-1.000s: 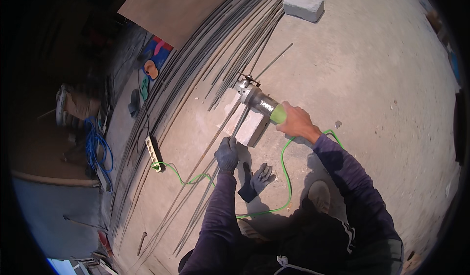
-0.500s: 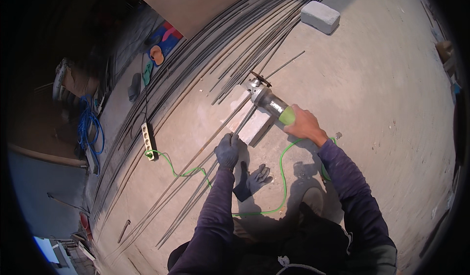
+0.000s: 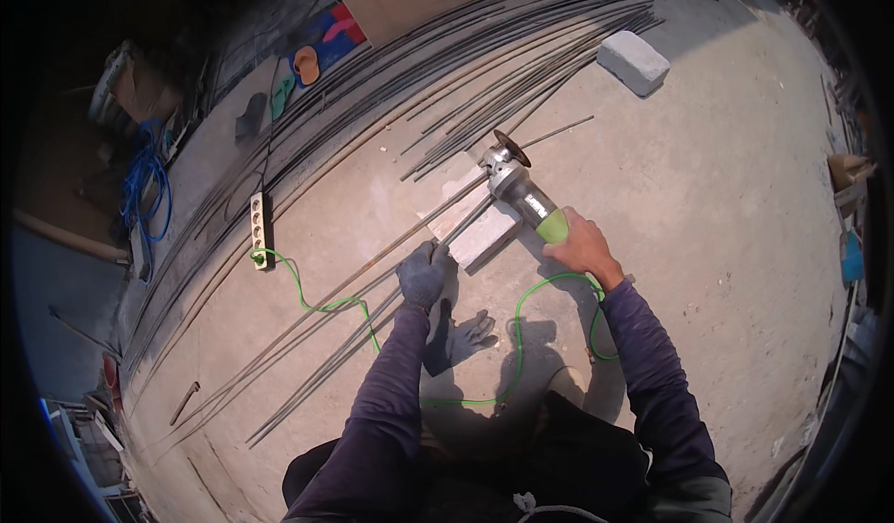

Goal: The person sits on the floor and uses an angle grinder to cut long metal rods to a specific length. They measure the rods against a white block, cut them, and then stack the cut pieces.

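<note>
My right hand (image 3: 582, 248), bare, grips the green rear body of an angle grinder (image 3: 533, 204). The grinder's dark disc (image 3: 512, 148) is at the far end, over or beside the thin metal rods at the block; whether it touches them I cannot tell. In a dark grey glove, my left hand (image 3: 423, 276) is closed around the metal rods (image 3: 368, 323) just short of a pale block (image 3: 484, 239). The rods rest across this block, and a short length of rod (image 3: 559, 130) shows beyond the disc. A loose grey glove (image 3: 458, 339) lies on the floor below my left hand.
A green cord (image 3: 519, 323) loops over the floor between my arms and reaches a white power strip (image 3: 258, 232) at left. Many long rods (image 3: 372, 104) lie along the far left. A grey block (image 3: 633, 62) stands at the back; blue cable (image 3: 146, 183) is heaped at left.
The view has turned, shifting the whole scene. The grinder is tilted a little differently, and more of its disc's face shows. Both hands keep their holds.
</note>
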`<state>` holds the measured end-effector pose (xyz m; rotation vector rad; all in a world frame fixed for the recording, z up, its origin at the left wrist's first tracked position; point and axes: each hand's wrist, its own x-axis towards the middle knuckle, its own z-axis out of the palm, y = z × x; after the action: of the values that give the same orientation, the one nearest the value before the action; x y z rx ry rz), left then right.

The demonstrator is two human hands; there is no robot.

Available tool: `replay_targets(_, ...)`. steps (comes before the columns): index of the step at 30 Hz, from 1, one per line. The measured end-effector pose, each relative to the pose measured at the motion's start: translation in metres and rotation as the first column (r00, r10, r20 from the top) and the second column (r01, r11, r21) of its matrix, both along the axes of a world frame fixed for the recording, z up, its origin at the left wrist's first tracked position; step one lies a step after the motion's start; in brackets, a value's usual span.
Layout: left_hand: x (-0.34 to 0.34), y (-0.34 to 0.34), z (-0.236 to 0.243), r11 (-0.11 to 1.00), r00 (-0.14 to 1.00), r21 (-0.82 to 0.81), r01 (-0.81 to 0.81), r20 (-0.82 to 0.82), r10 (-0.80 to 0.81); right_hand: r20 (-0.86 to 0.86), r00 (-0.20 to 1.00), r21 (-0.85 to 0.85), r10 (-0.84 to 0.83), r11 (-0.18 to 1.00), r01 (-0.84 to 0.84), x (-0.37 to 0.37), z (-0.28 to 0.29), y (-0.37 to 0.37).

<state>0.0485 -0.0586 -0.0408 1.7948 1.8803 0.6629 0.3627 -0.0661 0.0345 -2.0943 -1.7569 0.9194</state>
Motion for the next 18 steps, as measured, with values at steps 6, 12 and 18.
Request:
replay_targets(6, -0.001, -0.002, 0.002, 1.000, 0.999, -0.009, 0.001, 0.053, -0.001, 0.001, 1.000, -0.023, -0.002, 1.000, 0.002, -0.002, 0.006, 0.002)
replay_targets(12, 0.001, -0.002, 0.000, 1.000, 0.999, 0.011, -0.017, 0.042, 0.016, 0.006, 1.000, -0.006, 0.006, 1.000, -0.006, 0.000, 0.004, 0.003)
replay_targets(18, 0.001, 0.001, 0.002, 0.999, 1.000, -0.028, -0.016, 0.008, 0.016, 0.048, 0.999, 0.032, 0.022, 0.999, -0.024, 0.002, -0.007, 0.005)
